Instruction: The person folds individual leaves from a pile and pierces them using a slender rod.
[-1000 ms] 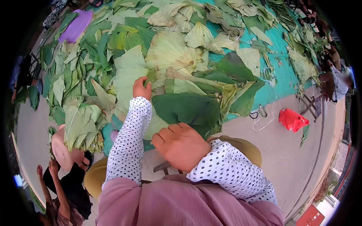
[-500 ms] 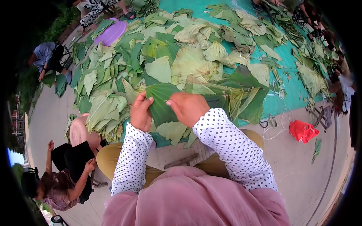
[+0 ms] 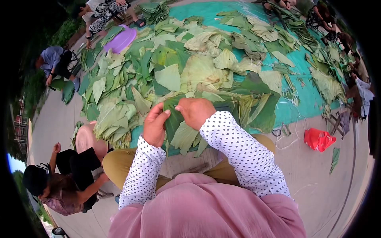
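My left hand [image 3: 154, 126] pinches a dark green lotus leaf [image 3: 172, 119] between thumb and fingers, and the leaf hangs in folds from the grip. Close to its right, my right hand [image 3: 196, 113] is closed, its thumb pressed against the forefinger at the leaf's upper edge. The fingertips of the right hand are partly hidden. Under and beyond both hands spreads a pile of lotus leaves [image 3: 204, 75], some green, some yellowed and dry. A large dark leaf [image 3: 265, 109] lies just right of my right hand.
The leaves rest on a teal tarp [image 3: 295, 77]. A purple basin [image 3: 120, 39] sits at the far left, a pink basin [image 3: 89, 139] nearer. White string [image 3: 291, 95] and a red plastic bag [image 3: 318, 139] lie at right. A seated person [image 3: 65, 178] is at lower left; others sit around.
The leaf, spread flat between my hands before, is now drawn together into folds. My left hand has moved right and slightly down, closer to the right hand.
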Available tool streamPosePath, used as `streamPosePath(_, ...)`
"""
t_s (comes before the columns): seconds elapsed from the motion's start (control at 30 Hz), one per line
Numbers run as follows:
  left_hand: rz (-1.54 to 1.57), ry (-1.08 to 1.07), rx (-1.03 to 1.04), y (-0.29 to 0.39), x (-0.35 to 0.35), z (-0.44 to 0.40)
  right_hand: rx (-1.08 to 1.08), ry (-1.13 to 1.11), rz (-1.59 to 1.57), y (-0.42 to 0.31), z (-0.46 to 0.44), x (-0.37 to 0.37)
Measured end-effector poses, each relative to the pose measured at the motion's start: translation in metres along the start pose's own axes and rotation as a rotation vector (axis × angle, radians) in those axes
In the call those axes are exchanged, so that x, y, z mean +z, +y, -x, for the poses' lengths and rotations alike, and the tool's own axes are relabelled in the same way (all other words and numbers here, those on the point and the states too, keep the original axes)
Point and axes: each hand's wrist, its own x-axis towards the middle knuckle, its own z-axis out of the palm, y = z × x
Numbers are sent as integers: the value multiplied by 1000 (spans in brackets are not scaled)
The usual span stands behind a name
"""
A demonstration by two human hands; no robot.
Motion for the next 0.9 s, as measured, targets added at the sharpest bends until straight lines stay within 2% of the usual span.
streamPosePath(0.07,-21,4,5,-2,0,-1,12,-29,-5,1,-1,-2)
streamPosePath(0.13,2,-49,-1,-1,5,0,-26,60,6,4,3,0)
streamPosePath(0.2,14,-88,7,-3,8,0,33,-19,-5,3,1,2)
streamPosePath(0.3,1,-97,25,-10,9,-1,53,-19,-10,6,0,9)
streamPosePath(0.33,-12,-164,5,-7,7,-1,55,-37,-24,4,0,6)
streamPosePath(0.83,-150,-178,47,-14,-5,3,40,-104,-64,8,0,4)
streamPosePath(0.9,-105,-153,5,-9,0,6,47,-99,-77,11,-1,6)
